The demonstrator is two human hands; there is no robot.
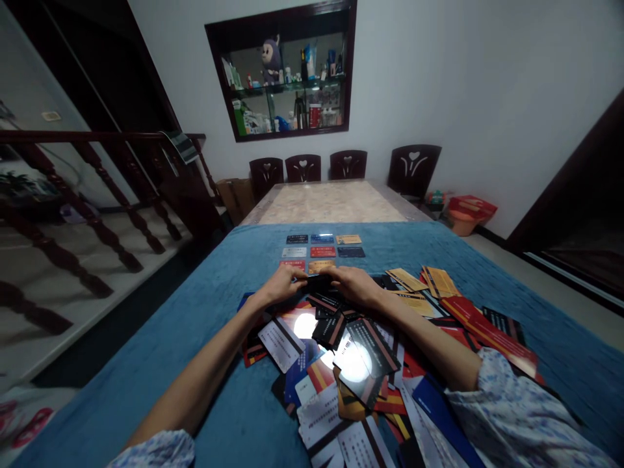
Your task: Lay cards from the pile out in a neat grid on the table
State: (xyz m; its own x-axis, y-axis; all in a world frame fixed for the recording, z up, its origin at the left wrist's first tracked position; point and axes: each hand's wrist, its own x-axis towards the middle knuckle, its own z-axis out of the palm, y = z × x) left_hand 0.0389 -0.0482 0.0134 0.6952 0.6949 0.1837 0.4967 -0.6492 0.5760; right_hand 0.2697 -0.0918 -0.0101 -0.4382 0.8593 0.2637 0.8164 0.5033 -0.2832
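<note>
Both hands meet over the far side of a loose card pile. My left hand (286, 283) pinches the left end of some dark, black cards (318, 285); my right hand (355, 283) grips their right end. How many cards are held cannot be made out. Just beyond my fingers, cards lie in neat rows, including a black card (297, 239), a yellow card (348, 239), a red card (322, 251) and an orange card (320, 266). Below my hands spreads the mixed pile, with black striped cards (330, 330), white cards (281, 343) and a blue card (446, 416).
A blue cloth (205, 312) covers the near table; a beige tabletop (336, 200) shows beyond it. Yellow cards (439, 282) and a long red strip (487, 330) lie to the right. Several dark chairs (348, 165) stand at the back, and a wooden railing (92, 136) runs along the left.
</note>
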